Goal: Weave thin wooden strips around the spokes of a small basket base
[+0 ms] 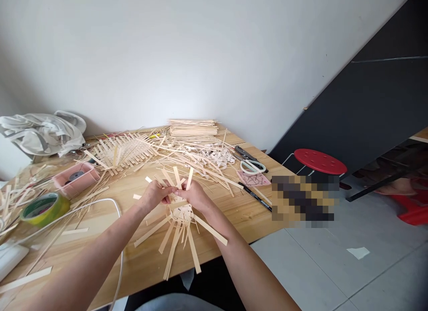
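Observation:
A small woven bamboo basket (181, 214) with flat strips fanning out all round is held above the near part of the wooden table. My left hand (156, 192) pinches its far rim from the left, fingers closed at the weave. Right beside it, my right hand (193, 195) grips the same rim with thumb and fingers together. Both thumbs nearly meet at the rim. Long loose strip ends point toward me and to the sides; some upright ends rise behind the hands. The fingertips partly cover the strips they hold.
Cut strips (187, 157) lie scattered behind the basket, with a strip stack (194, 129) by the wall. A woven mat (125, 150), pink box (76, 179), tape roll (45, 209) and white cable (117, 206) are left. Scissors (253, 167) and a black marker (256, 196) lie right.

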Motion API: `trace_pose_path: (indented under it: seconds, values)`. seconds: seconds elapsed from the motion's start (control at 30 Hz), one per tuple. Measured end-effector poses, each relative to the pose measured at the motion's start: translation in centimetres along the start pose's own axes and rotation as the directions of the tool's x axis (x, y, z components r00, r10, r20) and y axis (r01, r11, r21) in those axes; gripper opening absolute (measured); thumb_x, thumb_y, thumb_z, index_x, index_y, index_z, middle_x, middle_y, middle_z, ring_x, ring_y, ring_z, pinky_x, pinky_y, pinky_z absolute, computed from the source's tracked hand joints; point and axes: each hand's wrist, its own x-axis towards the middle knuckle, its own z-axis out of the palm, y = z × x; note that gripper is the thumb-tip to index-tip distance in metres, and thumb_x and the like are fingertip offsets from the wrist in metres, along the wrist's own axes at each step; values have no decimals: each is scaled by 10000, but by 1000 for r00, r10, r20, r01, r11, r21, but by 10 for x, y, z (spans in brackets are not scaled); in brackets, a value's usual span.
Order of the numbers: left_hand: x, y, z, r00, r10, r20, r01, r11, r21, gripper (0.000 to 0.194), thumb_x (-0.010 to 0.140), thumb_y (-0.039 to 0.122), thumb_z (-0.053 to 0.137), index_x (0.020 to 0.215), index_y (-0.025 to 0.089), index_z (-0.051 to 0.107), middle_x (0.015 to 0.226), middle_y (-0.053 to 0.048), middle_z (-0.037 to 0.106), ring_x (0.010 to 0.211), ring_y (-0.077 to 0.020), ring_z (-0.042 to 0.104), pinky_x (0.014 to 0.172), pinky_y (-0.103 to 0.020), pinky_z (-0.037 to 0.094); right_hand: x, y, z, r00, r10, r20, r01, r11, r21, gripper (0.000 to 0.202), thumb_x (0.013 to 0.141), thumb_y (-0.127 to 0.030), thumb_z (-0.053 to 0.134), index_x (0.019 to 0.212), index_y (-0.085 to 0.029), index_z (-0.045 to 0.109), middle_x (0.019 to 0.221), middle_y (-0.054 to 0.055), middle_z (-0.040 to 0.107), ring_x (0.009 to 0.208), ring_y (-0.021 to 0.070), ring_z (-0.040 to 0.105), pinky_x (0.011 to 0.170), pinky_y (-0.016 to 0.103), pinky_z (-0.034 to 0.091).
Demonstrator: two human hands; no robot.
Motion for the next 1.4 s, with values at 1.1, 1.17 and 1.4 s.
trace_pose_path:
  seconds: [1.1,1.17,1.4]
  values:
    - [-1,-23,16,983,104,-150,-134,969,-207,301,634,418,634,620,131,545,442,1,583,399,-99,527,418,-197,419,-1,9,0,993,61,97,-112,709,697,220,577,-207,678,697,-186,495,586,-57,484,469,66,437,473,205,344]
    - [-2,-22,18,986,79,-148,-112,966,-232,307,620,421,644,614,134,536,448,-2,591,405,-100,534,425,-198,428,1,13,-2,990,53,133,-133,678,723,232,570,-202,682,703,-193,493,593,-57,490,470,67,444,469,203,346]
    - [-4,-14,21,990,5,-138,-43,960,-275,329,563,423,671,607,135,517,398,16,557,364,-92,509,388,-184,409,1,16,-9,980,67,189,-182,690,701,208,533,-149,644,688,-182,509,639,-45,519,498,77,476,489,216,372]
